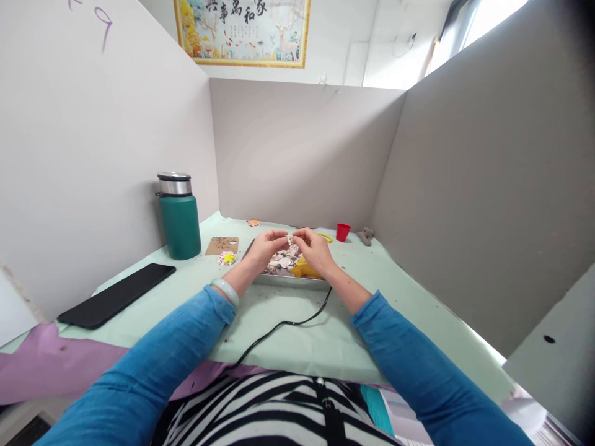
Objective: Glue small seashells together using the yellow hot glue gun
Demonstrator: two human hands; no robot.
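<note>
Both my hands meet above a metal tray (288, 280) filled with several small shells (283, 260). My left hand (264, 246) and my right hand (316, 248) pinch a small pale shell piece (289, 240) between their fingertips. A yellow tool (304, 269), perhaps a glue gun, lies in the tray under my right hand, with a black cord (283, 325) running from it toward my body. A pale bangle (225, 290) sits on my left wrist.
A green flask (179, 217) stands at the left, a black phone (116, 295) lies near the table's left edge. A brown card (222, 246), a small flower piece (227, 258), a red cup (343, 231) and a yellow ring (325, 236) lie around the tray. Grey partitions enclose the table.
</note>
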